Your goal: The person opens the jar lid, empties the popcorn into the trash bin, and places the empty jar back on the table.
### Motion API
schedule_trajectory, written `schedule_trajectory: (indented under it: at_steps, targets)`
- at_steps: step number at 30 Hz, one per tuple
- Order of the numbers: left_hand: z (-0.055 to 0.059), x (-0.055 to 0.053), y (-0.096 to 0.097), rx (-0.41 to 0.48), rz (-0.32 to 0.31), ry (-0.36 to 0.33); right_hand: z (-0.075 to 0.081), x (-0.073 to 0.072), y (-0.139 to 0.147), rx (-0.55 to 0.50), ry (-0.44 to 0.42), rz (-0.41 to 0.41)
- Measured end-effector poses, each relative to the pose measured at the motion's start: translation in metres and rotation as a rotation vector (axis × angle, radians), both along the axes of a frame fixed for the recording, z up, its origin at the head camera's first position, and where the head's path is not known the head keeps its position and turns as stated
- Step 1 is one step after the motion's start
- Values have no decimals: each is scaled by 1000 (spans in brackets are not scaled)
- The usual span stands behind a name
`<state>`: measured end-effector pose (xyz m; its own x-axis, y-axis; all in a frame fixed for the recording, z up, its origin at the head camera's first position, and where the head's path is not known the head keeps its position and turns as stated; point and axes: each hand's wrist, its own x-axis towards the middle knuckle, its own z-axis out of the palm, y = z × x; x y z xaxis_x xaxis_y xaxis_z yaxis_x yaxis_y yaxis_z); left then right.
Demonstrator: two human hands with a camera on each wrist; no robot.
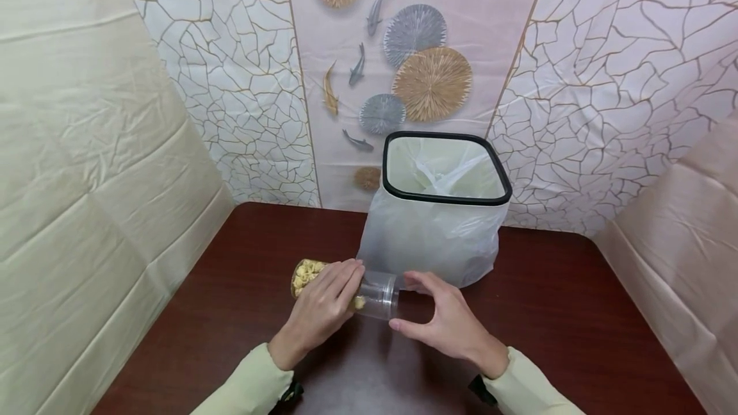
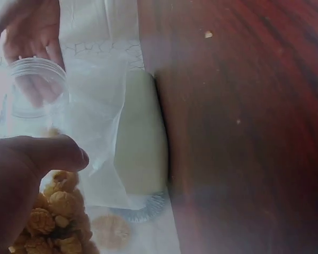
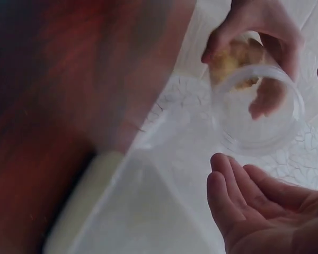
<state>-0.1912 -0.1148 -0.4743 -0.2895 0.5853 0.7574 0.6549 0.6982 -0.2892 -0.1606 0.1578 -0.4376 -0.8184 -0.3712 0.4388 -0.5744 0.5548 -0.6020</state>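
Note:
A clear plastic jar [image 1: 377,294] lies on its side in the air above the table, its round mouth [image 3: 259,108] facing right. Popcorn [image 1: 307,273] fills its bottom end at the left, and a loose piece sits farther along the wall. My left hand [image 1: 325,300] grips the jar round its middle, thumb across the near side in the left wrist view. At the mouth, my right hand [image 1: 446,316] is spread with thumb and fingers apart, fingertips close by the rim and nothing between them.
Just behind the hands stands a trash bin with a black rim [image 1: 446,200], lined with a white plastic bag [image 1: 429,235]. Small crumbs [image 2: 208,34] dot the dark wooden table [image 1: 230,300]. Patterned cloth hangs behind and at both sides.

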Motion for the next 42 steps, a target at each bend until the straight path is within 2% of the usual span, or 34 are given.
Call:
schedule_trajectory:
  at_steps: [8, 17, 29, 35, 42]
  targets:
    - [-10, 2, 0, -22, 1, -11, -18, -6, -10, -137, -102, 21]
    - [-16, 2, 3, -13, 11, -23, -27, -8, -9, -171, -133, 6]
    - [-12, 3, 11, 26, -18, -11, -32, -12, -1, -188, -36, 49]
    - [-9, 6, 15, 42, -35, -45, -33, -11, 4, -196, 0, 78]
    - [-7, 6, 20, 65, -50, -97, -32, -12, 10, -184, 99, 118]
